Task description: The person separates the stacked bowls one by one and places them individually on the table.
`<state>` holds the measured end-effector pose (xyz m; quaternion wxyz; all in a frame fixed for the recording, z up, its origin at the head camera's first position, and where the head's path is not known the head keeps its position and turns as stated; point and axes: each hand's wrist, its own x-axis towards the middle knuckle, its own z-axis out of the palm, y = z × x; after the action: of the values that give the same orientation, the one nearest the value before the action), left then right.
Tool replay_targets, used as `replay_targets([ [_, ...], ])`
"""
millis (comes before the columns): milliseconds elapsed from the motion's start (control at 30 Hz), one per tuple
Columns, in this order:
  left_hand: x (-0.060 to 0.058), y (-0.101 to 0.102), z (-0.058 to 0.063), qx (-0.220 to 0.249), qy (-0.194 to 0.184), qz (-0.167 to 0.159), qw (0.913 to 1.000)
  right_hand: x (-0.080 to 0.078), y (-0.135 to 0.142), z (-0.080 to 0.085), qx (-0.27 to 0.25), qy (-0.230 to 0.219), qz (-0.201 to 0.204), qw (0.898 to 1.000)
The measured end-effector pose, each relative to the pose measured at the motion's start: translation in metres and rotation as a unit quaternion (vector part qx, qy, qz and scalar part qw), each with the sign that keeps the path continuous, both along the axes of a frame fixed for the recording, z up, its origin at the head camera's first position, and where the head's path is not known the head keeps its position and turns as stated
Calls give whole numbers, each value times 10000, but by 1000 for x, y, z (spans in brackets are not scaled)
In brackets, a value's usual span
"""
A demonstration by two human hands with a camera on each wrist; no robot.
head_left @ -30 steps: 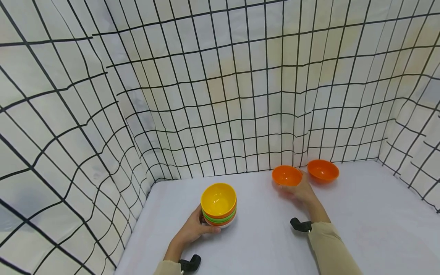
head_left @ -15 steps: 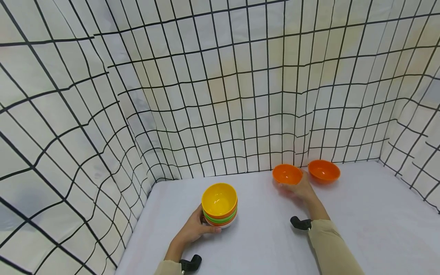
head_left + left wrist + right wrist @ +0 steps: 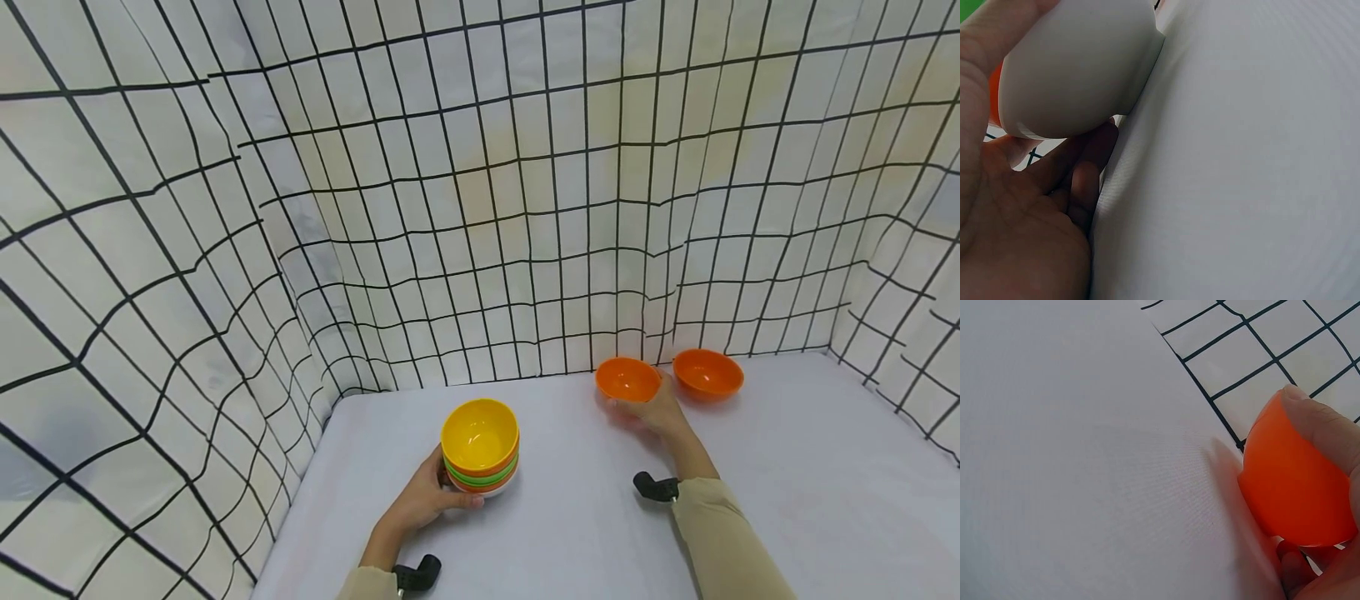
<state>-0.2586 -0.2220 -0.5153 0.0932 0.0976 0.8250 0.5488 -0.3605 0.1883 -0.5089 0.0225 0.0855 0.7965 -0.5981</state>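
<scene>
Around the left side of a nested stack of bowls, my left hand (image 3: 429,498) curls its thumb and fingers. A yellow bowl (image 3: 480,435) tops the stack, with orange and green rims under it. The lowest, a white bowl (image 3: 1079,69), shows its outer wall in the left wrist view, close to the cloth. Farther back, my right hand (image 3: 658,412) grips an orange bowl (image 3: 627,380) from its right side. In the right wrist view the thumb lies at that bowl's rim, with other fingers low by its wall.
Another orange bowl (image 3: 708,374) stands upright just right of my right hand. A white cloth (image 3: 570,508) covers the table. White walls (image 3: 480,208) with a black grid rise behind and at both sides.
</scene>
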Motion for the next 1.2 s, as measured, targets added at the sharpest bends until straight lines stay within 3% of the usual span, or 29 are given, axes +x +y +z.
replay_targets([
  [633, -1, -1, -4, -53, 51, -20, 10000, 3, -2, -4, 42, -68, -55, 10000],
  [900, 0, -2, -3, -66, 37, -28, 10000, 6, -5, -6, -60, 143, -43, 9999],
  [1200, 1, -1, -1, -39, 10, 34, 10000, 8, -7, -4, -181, 4, -273, 9995],
])
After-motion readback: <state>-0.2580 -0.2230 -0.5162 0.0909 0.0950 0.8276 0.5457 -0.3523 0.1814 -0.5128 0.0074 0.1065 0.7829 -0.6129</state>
